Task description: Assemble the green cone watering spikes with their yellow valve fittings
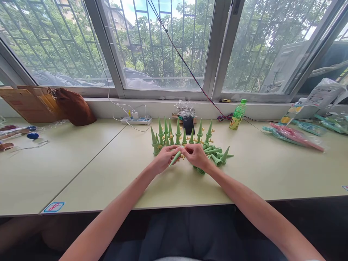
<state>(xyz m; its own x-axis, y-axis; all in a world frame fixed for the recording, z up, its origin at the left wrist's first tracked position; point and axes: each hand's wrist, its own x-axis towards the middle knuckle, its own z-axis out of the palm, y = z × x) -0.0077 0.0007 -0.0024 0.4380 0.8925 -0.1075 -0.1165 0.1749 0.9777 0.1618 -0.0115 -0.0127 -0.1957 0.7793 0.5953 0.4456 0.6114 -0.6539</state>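
Observation:
My left hand (pixel 165 158) is closed around a green plastic watering spike (pixel 174 158), its point slanting down toward me. At the spike's wide end, the fingers of my right hand (pixel 195 153) are pinched together; whether a small part sits between them is hidden. Just beyond both hands, several green watering spikes (pixel 178 132) stand point up on the table, many with small yellow valves (pixel 213 130) at their sides. To the right of my right hand lies a loose pile of green spikes (pixel 216 159), partly covered by that hand.
Behind the standing spikes are a black phone (pixel 188 125) and a white power strip (pixel 137 120). A green drink bottle (pixel 237 114) stands at the back right, near plastic-wrapped packets (pixel 295 136). On the left are a brown pouch (pixel 74 107) and a cardboard box (pixel 32 105).

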